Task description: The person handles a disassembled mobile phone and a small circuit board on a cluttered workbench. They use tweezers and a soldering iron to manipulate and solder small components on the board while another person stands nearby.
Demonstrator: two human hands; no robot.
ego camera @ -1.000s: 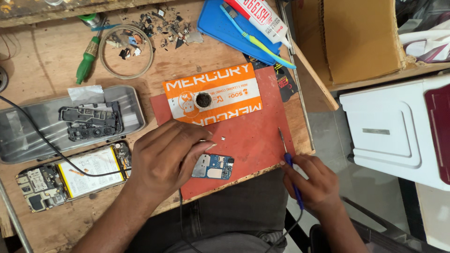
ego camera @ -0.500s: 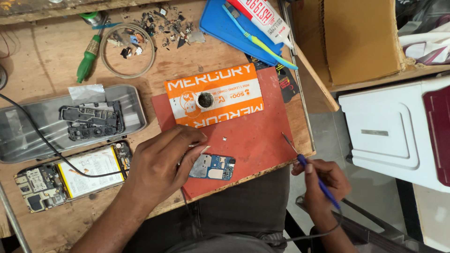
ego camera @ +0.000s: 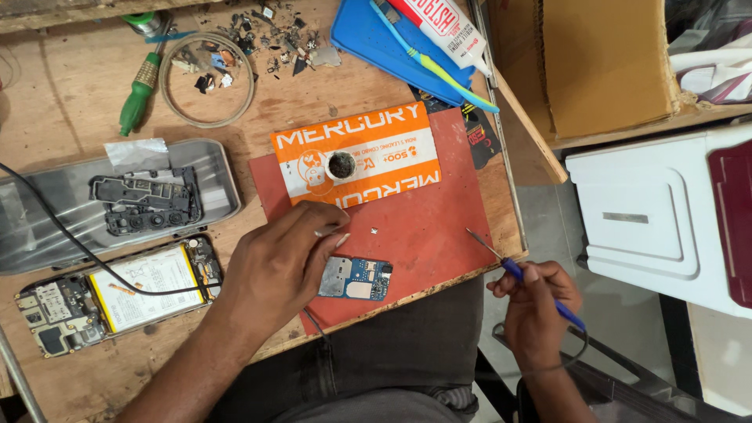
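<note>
Wooden worktop [ego camera: 70, 94], red mat [ego camera: 439, 235]: left hand [ego camera: 278, 262] gripping small blue circuit board [ego camera: 356, 278]; right hand [ego camera: 536, 301] clenched around blue-handled soldering iron [ego camera: 521, 274].

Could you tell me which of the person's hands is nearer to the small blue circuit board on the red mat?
The left hand rests against the circuit board. The right hand, holding a blue-handled tool, is off the bench edge.
</note>
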